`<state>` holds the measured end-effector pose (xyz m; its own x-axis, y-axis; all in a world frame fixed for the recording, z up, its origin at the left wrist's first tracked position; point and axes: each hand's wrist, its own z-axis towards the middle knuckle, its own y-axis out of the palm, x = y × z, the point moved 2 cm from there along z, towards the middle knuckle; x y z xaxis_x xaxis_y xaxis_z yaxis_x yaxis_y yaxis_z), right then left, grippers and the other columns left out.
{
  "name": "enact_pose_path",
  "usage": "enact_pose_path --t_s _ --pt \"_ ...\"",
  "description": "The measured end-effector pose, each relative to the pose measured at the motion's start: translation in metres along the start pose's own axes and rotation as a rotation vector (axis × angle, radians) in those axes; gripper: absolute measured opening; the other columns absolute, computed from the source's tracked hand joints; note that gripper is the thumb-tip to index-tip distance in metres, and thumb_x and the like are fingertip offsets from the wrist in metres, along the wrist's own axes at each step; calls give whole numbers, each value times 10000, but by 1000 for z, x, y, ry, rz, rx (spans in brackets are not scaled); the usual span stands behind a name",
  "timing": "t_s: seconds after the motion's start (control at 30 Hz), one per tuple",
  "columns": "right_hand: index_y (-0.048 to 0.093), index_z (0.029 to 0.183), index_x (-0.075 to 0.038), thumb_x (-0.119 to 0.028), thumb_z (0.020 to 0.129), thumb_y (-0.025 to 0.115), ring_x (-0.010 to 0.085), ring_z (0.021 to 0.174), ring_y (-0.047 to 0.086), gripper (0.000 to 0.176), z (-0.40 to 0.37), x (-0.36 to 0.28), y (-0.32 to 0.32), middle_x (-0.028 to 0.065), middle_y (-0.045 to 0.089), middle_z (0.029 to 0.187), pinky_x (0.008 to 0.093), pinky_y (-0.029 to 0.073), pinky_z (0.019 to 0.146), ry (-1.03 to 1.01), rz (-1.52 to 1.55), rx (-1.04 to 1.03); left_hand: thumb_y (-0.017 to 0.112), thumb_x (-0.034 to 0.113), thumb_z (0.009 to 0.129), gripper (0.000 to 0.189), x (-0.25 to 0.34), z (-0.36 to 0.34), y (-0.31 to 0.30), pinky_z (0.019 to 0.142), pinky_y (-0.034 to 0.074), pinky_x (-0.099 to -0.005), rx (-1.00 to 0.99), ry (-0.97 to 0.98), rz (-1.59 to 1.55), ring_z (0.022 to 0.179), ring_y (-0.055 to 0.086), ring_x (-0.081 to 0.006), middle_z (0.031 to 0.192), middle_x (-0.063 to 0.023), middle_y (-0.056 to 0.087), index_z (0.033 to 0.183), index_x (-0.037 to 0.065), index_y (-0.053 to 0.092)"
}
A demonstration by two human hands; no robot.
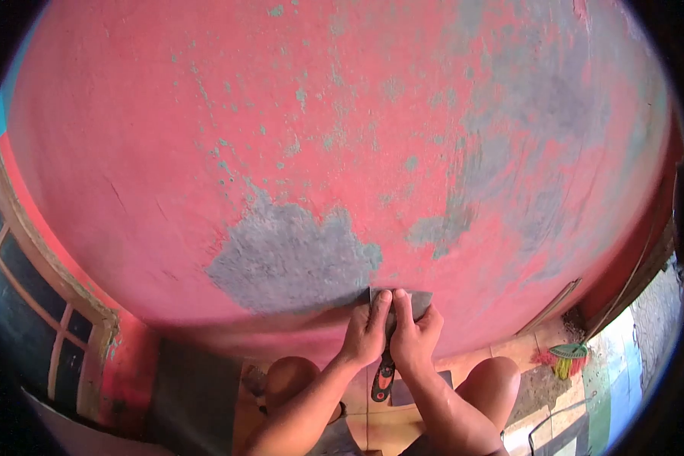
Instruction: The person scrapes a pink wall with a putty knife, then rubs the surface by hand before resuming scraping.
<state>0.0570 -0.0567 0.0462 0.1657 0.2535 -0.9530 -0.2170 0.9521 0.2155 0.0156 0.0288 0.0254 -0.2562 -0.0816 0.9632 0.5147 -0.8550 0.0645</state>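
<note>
Both of my hands are closed on a scraper [384, 382] with a black and orange handle. My left hand [366, 330] wraps it from the left and my right hand [416, 332] from the right, thumbs side by side pointing up at the blade. The wide dark blade lies at or very near the lower part of a pink wall [159, 182]; contact along its edge is hard to make out. Just up and left of the blade is a bare grey patch [292, 254] with ragged paint edges. The handle's lower end sticks out below my hands.
A window with a wooden frame [61, 334] stands at the left. At the lower right, a broom [566, 361] with red, yellow and green bristles rests near the wall's foot. My bent knees flank my arms above a tiled floor [357, 418]. More worn grey-green patches [547, 99] mark the wall's upper right.
</note>
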Motion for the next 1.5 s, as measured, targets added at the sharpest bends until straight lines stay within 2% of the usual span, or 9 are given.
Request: enact_pose_path --t_s 0.07,0.27,0.5,0.6,0.7,0.83,0.93,1.07,1.5 --pt "672 862 26 -236 990 664 61 706 535 291 0 -8 -4 -12 645 751 272 458 619 41 -35 -30 415 401 1105 502 -3 -2 -6 799 486 -299 -47 -109 28 888 573 -88 874 6 648 1016 -24 668" --pt "654 856 44 -235 980 676 64 731 539 306 0 -2 -5 6 647 751 278 476 645 39 -6 -7 429 391 1104 508 1 0 8 672 465 -307 74 110 -20 773 528 -73 763 25 584 937 -35 649" --pt "671 866 49 -229 979 676 66 726 545 300 -1 3 -8 15 651 744 288 479 640 39 3 9 424 400 1104 507 -5 -2 5 590 386 -276 23 13 7 713 448 -43 711 62 491 837 5 595" --pt "671 869 52 -231 978 677 66 724 545 303 0 -3 -8 17 653 744 289 479 638 69 34 -18 426 405 1103 504 -2 0 8 609 394 -275 32 47 -35 741 456 -41 738 61 504 850 5 600" --pt "677 886 54 -228 976 676 65 725 551 296 -1 -1 -13 15 658 749 290 480 636 84 -79 -26 427 406 1102 497 -15 -6 2 665 421 -262 -30 -126 -49 792 474 -44 788 56 529 877 2 609" --pt "668 879 32 -205 991 663 57 734 530 262 -1 6 -8 -26 626 776 263 451 638 16 -2 -19 425 401 1102 497 -8 -1 9 684 452 -312 58 99 24 792 515 -77 794 31 577 937 -18 635" --pt "670 883 29 -191 993 657 57 730 533 247 3 -8 -8 -27 630 776 262 453 634 75 -26 -47 428 404 1099 480 -8 2 1 823 482 -303 -13 -41 23 928 561 -88 968 21 643 1038 -10 663" --pt "664 867 52 -236 978 674 60 713 537 308 2 6 -9 6 643 724 283 472 625 35 -21 1 424 398 1102 497 -6 -2 4 756 487 -293 0 -30 -2 861 575 -80 868 10 659 1044 -28 675" --pt "658 851 53 -246 977 677 67 707 531 325 4 -2 -7 7 634 716 286 467 619 37 -19 -30 422 394 1104 495 0 5 7 716 474 -306 33 13 -38 818 541 -83 812 27 593 973 -20 659"
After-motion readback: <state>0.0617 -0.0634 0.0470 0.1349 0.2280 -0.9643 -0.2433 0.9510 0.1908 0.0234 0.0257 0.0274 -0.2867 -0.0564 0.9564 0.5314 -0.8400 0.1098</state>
